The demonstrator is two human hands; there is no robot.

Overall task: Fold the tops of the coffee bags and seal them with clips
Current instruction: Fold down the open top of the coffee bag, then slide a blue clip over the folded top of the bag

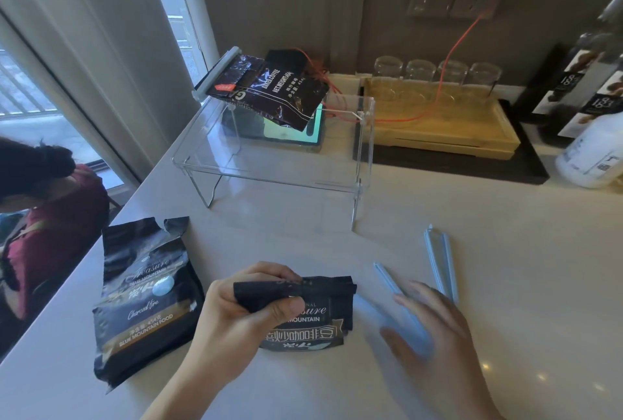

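The folded top of the near coffee bag (pixel 303 311) on the bench (pixel 505 285) is pinched by the left hand (pixel 242 315). That fold should be kept tight while 1 blue clip (pixel 387 279) is reached by the released, blurred right hand (pixel 435 335).

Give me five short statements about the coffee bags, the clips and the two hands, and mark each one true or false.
1. The left hand grips the folded top of the middle coffee bag. True.
2. The right hand holds a glass. False: its fingers are spread open over a blue clip on the counter.
3. The sealed coffee bag lies on the clear acrylic shelf. True.
4. The coffee bag on the left is clipped shut. False: its torn top is open, with no clip.
5. Two more blue clips lie beyond the right hand. True.
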